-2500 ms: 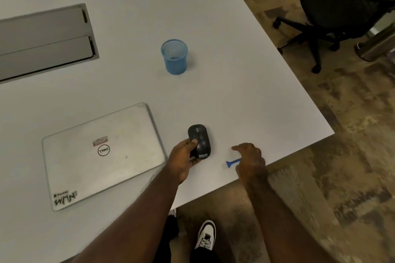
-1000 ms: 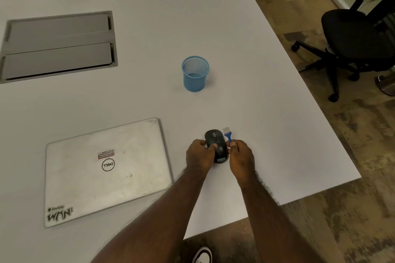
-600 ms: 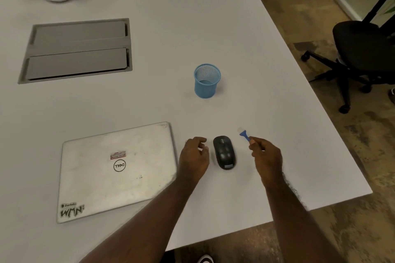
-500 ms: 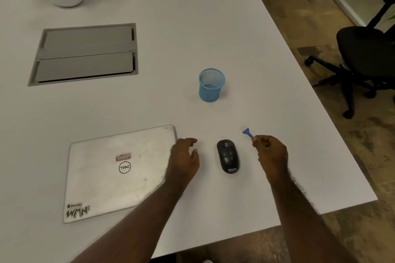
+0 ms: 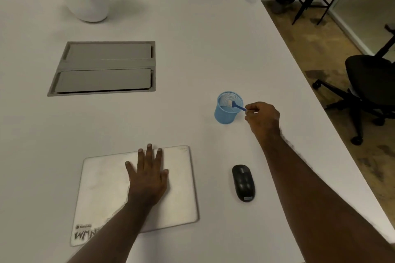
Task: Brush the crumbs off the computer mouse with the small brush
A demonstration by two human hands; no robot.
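The black computer mouse (image 5: 243, 182) lies alone on the white table (image 5: 192, 38), untouched by either hand. My right hand (image 5: 261, 118) pinches the handle of the small blue brush (image 5: 237, 106), whose pale bristle end hangs over the mouth of the blue mesh cup (image 5: 228, 108). My left hand (image 5: 147, 175) lies flat, fingers spread, on the lid of the closed silver laptop (image 5: 106, 188), left of the mouse.
A grey cable hatch (image 5: 104, 68) is set into the table at the back left. A potted plant in a white pot (image 5: 87, 0) stands at the far left. The table's right edge runs diagonally, with a black office chair (image 5: 372, 89) beyond it.
My right hand has carried the brush away from the mouse, forward to the blue cup. My left hand has left the mouse and come down flat on the laptop. The view has tilted up.
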